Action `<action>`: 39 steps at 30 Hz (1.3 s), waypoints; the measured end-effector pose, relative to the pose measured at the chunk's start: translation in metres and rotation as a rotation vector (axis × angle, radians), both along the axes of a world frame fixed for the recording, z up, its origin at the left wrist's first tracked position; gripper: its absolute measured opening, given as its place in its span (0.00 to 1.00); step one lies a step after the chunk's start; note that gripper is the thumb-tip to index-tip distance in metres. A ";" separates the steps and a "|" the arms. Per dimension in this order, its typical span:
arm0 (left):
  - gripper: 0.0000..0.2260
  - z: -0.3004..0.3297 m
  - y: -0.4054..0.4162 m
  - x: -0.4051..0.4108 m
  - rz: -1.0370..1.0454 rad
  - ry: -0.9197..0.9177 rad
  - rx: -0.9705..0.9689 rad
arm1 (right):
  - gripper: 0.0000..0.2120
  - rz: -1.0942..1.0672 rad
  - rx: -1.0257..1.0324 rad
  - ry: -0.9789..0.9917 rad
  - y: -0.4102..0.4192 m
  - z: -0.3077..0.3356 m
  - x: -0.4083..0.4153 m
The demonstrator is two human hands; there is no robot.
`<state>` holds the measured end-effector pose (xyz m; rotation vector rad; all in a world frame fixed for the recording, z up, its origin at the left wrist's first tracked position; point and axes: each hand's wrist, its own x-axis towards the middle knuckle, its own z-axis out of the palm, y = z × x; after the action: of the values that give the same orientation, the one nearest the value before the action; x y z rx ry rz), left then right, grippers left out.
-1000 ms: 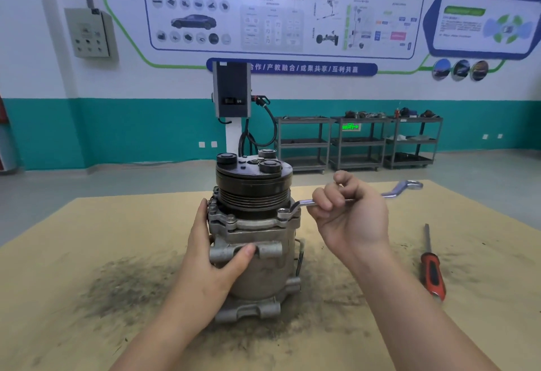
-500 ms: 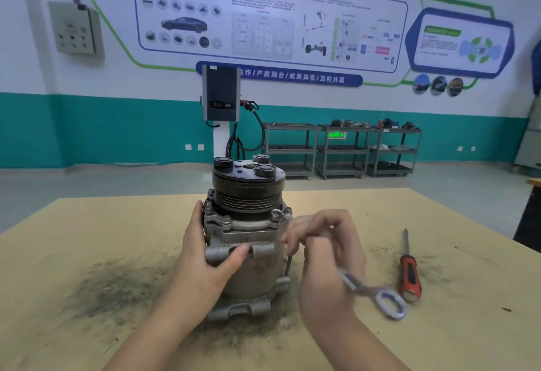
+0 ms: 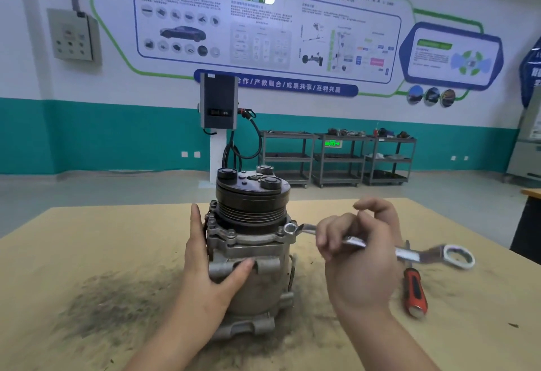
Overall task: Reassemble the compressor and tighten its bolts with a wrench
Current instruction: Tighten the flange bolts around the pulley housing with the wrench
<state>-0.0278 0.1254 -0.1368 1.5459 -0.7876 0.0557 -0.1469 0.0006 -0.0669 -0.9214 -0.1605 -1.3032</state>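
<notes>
Swinging back up from half a second ago, the wrench (image 3: 377, 246) is pinched in the right hand (image 3: 358, 256), its blurred open end at a bolt (image 3: 288, 230) on the compressor (image 3: 248, 241), mid-table (image 3: 87, 239), gripped by the left hand (image 3: 210, 268).

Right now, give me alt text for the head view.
A right hand holds a wrench on a bolt at the flange of an upright compressor, which the left hand grips. A red-handled screwdriver lies on the dusty wooden table.
</notes>
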 end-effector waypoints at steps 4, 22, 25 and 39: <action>0.45 0.001 -0.007 -0.013 0.066 -0.071 0.019 | 0.11 0.133 0.242 0.108 -0.024 0.008 0.008; 0.49 0.008 -0.007 -0.023 0.280 -0.145 0.154 | 0.07 0.677 0.476 0.231 -0.069 0.012 0.041; 0.48 0.004 -0.008 -0.023 0.145 -0.094 0.092 | 0.07 0.535 0.428 0.201 -0.063 0.007 0.031; 0.46 -0.009 -0.017 -0.014 0.083 -0.076 -0.046 | 0.08 -0.599 -0.813 0.339 0.022 -0.013 0.017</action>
<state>-0.0413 0.1087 -0.1462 1.5398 -0.7763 0.1929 -0.1301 0.0230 -0.0798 -1.9801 -0.1555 -1.6241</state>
